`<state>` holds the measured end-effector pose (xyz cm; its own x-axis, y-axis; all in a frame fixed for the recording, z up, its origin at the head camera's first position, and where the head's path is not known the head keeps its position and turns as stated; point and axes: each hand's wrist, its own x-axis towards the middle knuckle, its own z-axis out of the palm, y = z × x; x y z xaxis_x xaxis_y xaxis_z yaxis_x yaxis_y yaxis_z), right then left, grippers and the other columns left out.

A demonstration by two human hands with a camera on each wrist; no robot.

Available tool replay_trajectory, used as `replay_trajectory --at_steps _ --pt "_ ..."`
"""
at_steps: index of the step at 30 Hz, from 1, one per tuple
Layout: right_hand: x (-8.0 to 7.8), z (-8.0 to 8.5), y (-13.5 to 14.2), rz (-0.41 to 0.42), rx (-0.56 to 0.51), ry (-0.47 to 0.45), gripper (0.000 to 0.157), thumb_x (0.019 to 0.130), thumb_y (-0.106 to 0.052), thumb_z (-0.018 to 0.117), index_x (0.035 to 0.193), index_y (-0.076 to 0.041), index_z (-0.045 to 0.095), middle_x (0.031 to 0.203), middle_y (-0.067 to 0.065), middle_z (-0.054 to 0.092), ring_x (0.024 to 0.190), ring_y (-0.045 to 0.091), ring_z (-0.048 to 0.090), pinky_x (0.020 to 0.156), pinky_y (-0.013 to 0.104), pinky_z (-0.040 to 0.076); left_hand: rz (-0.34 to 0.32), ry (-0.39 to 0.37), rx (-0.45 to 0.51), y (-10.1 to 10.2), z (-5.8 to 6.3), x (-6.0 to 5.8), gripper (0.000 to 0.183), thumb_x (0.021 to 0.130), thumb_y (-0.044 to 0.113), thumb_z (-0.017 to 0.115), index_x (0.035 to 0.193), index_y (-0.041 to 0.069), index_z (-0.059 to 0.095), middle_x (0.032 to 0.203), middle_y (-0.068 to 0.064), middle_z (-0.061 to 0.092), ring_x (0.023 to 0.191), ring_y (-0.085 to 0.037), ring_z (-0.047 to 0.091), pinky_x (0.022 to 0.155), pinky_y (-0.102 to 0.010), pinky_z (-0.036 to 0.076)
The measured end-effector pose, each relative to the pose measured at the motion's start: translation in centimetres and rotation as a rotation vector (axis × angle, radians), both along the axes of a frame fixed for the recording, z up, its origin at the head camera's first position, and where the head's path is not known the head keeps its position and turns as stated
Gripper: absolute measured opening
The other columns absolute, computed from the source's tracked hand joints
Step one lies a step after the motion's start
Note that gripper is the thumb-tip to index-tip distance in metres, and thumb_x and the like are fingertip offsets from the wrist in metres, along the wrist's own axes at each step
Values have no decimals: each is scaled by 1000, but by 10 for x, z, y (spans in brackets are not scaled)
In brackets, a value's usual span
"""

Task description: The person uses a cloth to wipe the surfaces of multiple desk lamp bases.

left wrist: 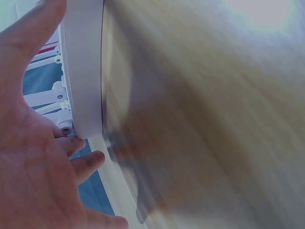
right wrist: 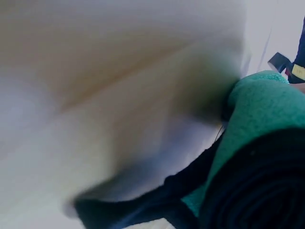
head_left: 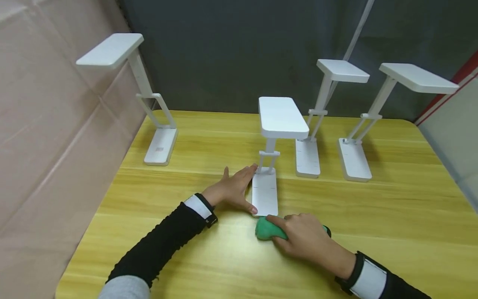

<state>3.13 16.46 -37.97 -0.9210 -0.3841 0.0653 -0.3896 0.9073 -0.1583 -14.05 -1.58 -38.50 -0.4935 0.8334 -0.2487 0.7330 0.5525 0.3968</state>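
Observation:
Near the middle of the table stands a white desk lamp (head_left: 265, 191) with a flat head on a folding arm. My left hand (head_left: 233, 189) holds its base along the left side, thumb at the front corner and fingers by the hinge. In the left wrist view, the thumb and index fingertip lie at the lamp base's edge (left wrist: 85, 67). My right hand (head_left: 304, 234) grips a bunched green cloth (head_left: 267, 230) right at the front edge of the base. A black rolled strap (right wrist: 257, 186) covers part of the cloth in the right wrist view.
Another white lamp (head_left: 161, 147) stands at the back left of the wooden table (head_left: 194, 265). Two more lamps, one behind the middle lamp (head_left: 308, 158) and one farther right (head_left: 354, 162), stand at the back. A dark curtain (head_left: 224, 54) hangs behind; a pale sheet (head_left: 48, 166) borders the left.

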Motion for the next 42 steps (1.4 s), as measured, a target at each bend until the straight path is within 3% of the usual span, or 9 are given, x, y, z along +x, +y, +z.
replay_trajectory --at_steps 4,8,12,15,18,22,26,33,42 --pt "8 9 15 -38 31 -51 42 79 -36 65 116 -21 56 58 -13 43 46 0 32 37 22 27 8 -5 2 -1 1 0 128 59 70 68 141 14 -11 150 -6 1 135 -18 3 97 -67 -4" --pt "9 19 22 -27 80 -42 44 77 -41 67 115 -21 57 58 -13 43 45 1 32 36 22 26 1 -8 -3 -1 2 0 128 58 71 67 141 13 -11 150 -6 1 135 -20 3 97 -68 -4" --pt "2 20 6 75 65 -26 43 77 -42 67 113 -22 58 61 -11 49 47 1 35 37 22 29 2 -7 -7 -1 2 1 127 59 70 67 142 14 -11 150 -5 0 135 -19 3 98 -67 -3" --pt "-9 10 -17 185 36 -1 40 80 -42 63 114 -22 56 68 -7 56 50 3 42 39 24 33 3 -11 1 0 2 0 126 59 69 68 142 14 -10 150 -4 1 135 -19 2 98 -67 -4" --pt "-18 -1 -36 218 34 68 39 82 -42 59 114 -21 54 69 -5 58 51 7 47 39 26 35 -6 -21 17 0 0 1 125 60 68 68 142 13 -9 150 -5 1 135 -19 2 97 -67 -5" --pt "-22 -9 -40 143 28 133 41 81 -42 60 115 -21 54 62 -5 53 47 7 43 37 26 32 -9 -18 26 1 -1 1 125 61 68 68 142 12 -9 150 -4 0 135 -19 2 97 -67 -5" --pt "-20 -10 -30 93 17 128 44 79 -42 62 118 -22 55 63 -5 53 46 5 40 37 25 30 4 -9 27 1 -1 1 125 61 68 68 141 12 -10 150 -4 -1 135 -19 2 98 -67 -5" --pt "-8 -2 -7 24 -11 5 42 79 -40 63 118 -25 56 71 -8 58 52 2 42 40 24 31 20 -11 17 5 0 1 128 59 70 68 141 13 -11 150 -4 0 135 -18 2 98 -66 -5" --pt "4 14 34 -72 -2 -117 43 78 -42 66 116 -23 57 55 -16 41 46 0 34 39 22 29 22 -29 -1 5 0 1 130 57 70 69 141 15 -12 149 -3 -1 135 -17 1 98 -66 -6"
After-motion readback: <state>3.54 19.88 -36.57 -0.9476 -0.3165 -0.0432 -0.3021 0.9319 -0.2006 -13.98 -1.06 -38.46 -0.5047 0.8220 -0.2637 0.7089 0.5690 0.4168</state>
